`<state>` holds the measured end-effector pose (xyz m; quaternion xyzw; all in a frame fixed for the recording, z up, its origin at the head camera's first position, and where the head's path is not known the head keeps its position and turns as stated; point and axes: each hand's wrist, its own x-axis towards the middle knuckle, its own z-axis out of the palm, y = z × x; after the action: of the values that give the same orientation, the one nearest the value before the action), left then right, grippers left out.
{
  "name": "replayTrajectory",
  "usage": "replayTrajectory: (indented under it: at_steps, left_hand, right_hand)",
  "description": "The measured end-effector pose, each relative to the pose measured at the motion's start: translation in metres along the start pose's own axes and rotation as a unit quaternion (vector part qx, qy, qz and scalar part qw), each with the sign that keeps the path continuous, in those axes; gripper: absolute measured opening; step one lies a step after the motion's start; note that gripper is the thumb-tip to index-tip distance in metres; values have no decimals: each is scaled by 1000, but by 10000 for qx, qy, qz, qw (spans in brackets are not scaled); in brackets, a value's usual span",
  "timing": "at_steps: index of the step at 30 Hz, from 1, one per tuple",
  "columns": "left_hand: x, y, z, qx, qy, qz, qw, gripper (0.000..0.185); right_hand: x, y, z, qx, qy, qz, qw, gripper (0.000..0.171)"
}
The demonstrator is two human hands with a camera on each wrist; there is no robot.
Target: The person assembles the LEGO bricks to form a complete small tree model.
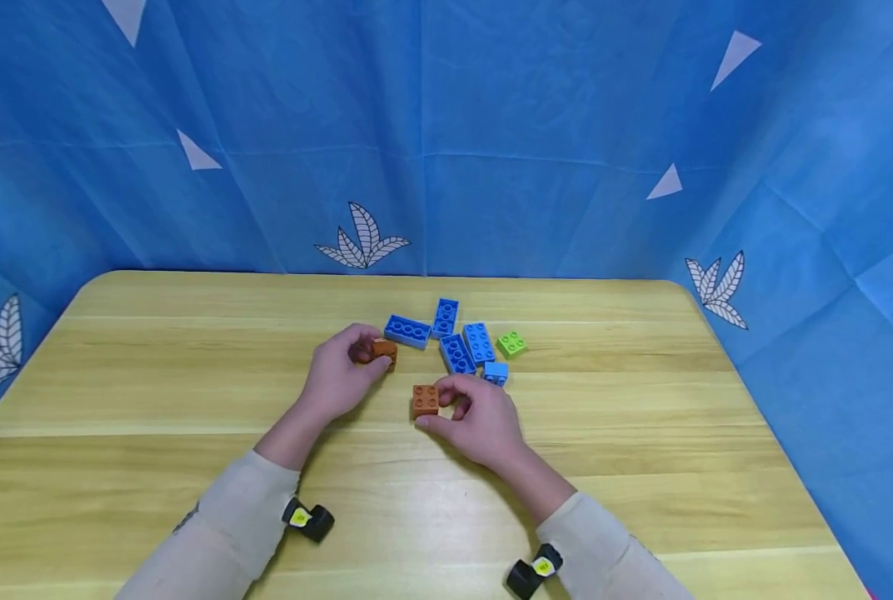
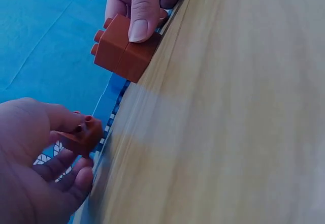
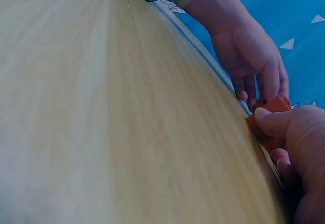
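Observation:
My left hand grips a small orange brick just above the wooden table; in the left wrist view that brick sits between its fingertips. My right hand pinches a second orange brick with thumb and fingers, the brick resting on the table. The left wrist view shows this brick under a finger of the right hand. In the right wrist view it is partly hidden by the thumb.
Behind the hands lie several blue bricks, a small blue brick and a green brick. Blue cloth walls the table on three sides. The table's front and left stretch out bare.

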<state>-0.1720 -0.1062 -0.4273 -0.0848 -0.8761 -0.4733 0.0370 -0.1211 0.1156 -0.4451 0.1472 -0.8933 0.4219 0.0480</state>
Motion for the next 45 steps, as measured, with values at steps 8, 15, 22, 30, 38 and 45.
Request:
replayTrajectory:
  at_steps: [8,15,22,30,38,45]
  left_hand:
    - [-8,9,-3,-543,-94,59,9985,23]
    - [-13,11,-2,-1402,-500,146,9888,36]
    - [-18,18,-1,-1726,-745,105,9821,38]
    - [-30,50,-9,-1719,-1091,-12,9791,32]
    - [-34,51,-6,-1505,-1267,861,9767,23]
    - [-28,29,7,-1038,-1371,995,9801,24]
  right_hand:
    - [1,2,0,-73,-7,-33,10000,35]
    - [2,3,0,-87,-2,-78,9999,34]
    - [3,3,0,-62,-12,-99,9999,35]
    - [3,4,1,-47,15,-66,10000,34]
    - [2,4,1,-108,9,-131,9999,35]
    - [1,3,0,-107,8,-132,9999,34]
